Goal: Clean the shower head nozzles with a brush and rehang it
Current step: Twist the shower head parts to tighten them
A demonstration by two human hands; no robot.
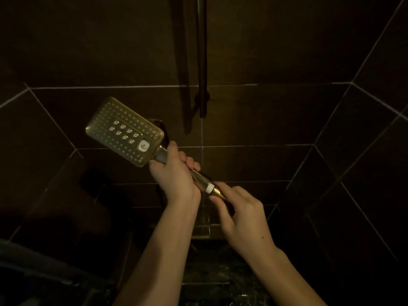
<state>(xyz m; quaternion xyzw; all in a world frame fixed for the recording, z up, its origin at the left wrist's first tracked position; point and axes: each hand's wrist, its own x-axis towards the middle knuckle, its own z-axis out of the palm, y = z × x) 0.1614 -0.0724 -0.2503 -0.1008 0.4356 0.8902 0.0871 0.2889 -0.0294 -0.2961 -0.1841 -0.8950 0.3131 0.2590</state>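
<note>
**Me:** While my left hand (174,173) grips the shower head (125,131) by its handle, face up, my right hand (238,208) pinches the hose nut (217,192) just below it.

**B:** Progress?

**Me:** It's off the rail (202,62). No brush in view. Scrubbing and rehanging still to do, I'd say.
</note>
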